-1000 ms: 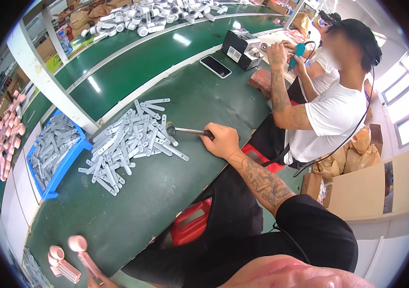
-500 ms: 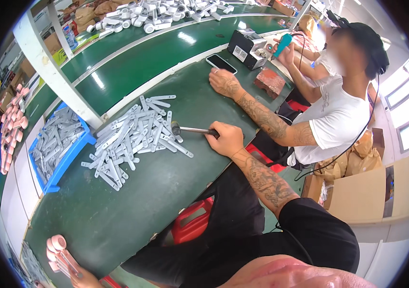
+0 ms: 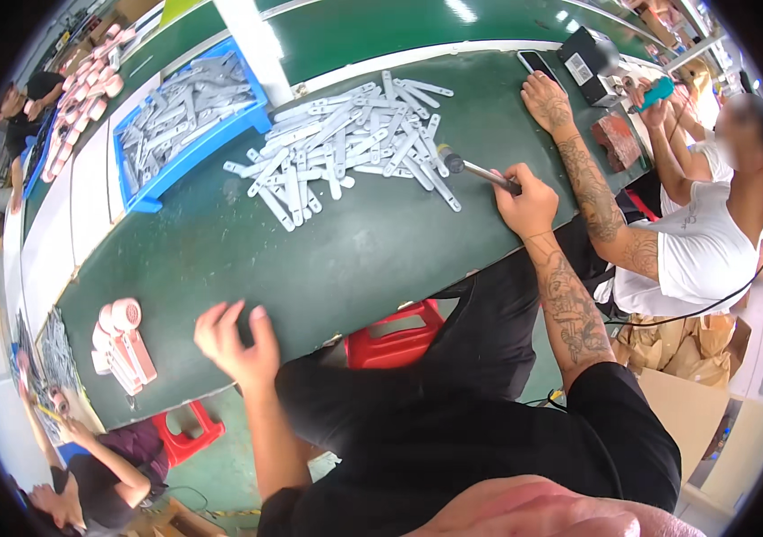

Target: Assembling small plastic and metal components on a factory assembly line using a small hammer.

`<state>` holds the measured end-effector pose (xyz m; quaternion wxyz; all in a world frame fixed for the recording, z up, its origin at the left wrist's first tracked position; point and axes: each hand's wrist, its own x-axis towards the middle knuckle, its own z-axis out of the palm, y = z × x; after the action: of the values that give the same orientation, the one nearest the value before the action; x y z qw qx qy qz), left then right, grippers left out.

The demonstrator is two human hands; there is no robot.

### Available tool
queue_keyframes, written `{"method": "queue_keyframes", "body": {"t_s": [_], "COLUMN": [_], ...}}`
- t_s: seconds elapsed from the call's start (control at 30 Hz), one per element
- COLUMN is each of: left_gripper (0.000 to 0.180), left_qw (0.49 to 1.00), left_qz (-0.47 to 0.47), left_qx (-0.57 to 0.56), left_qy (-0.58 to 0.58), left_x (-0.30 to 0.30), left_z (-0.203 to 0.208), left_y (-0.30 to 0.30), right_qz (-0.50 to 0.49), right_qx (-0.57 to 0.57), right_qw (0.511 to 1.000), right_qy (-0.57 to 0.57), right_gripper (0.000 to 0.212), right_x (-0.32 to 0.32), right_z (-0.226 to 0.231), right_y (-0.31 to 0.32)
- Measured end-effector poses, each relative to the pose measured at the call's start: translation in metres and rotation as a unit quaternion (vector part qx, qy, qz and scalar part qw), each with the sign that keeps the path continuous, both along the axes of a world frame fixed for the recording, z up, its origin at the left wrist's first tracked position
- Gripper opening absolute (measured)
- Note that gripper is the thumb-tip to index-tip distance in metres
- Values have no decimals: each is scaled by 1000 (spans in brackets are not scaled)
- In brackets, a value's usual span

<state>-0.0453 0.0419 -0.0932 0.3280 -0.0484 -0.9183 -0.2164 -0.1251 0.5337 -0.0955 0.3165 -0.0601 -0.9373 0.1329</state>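
My right hand (image 3: 529, 201) is closed around the grip of a small hammer (image 3: 489, 175). The hammer's dark round head points left, close to the right side of a pile of flat grey plastic strips (image 3: 336, 148) with rounded ends. Over the front part of the green table, my left hand (image 3: 242, 345) holds nothing, with its fingers spread and slightly blurred. To its left, near the table's end, lies a small bunch of pink plastic parts (image 3: 123, 345) with round heads and long handles. A gap separates the hand from them.
Behind the pile, a blue bin (image 3: 260, 118) holds more grey strips beside a white post (image 3: 256, 45). On my right, a co-worker in white rests one arm on the table (image 3: 354, 259) near a phone (image 3: 535, 63) and holds a teal tool (image 3: 656, 93). A red stool (image 3: 395, 336) stands below.
My left hand has let go of the pink parts, now lying on the table, and has moved right, away from them. My right hand still grips the hammer. The view has shifted left.
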Motion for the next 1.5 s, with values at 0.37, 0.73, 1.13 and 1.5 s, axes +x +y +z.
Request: {"method": "queue_keyframes", "body": {"t_s": [0.37,0.73,1.13,1.5], "left_gripper": [9,8,7,8], "left_qw": [993,991,989,991], "left_qz": [40,57,51,51], "left_qx": [110,109,123,115], "left_qy": [-25,-54,-63,-50], "left_x": [-4,0,-3,-8], "left_z": [-13,-7,-7,-9], "left_y": [-7,-4,1,-1], "right_qz": [34,20,18,68], "right_qx": [-8,-39,-28,-3], "right_qw": [999,998,999,997], "right_qy": [-35,-55,-38,34], "right_gripper": [23,30,30,31], "right_x": [9,6,7,18], "right_z": [-29,-15,-6,6], "right_y": [33,16,16,6]}}
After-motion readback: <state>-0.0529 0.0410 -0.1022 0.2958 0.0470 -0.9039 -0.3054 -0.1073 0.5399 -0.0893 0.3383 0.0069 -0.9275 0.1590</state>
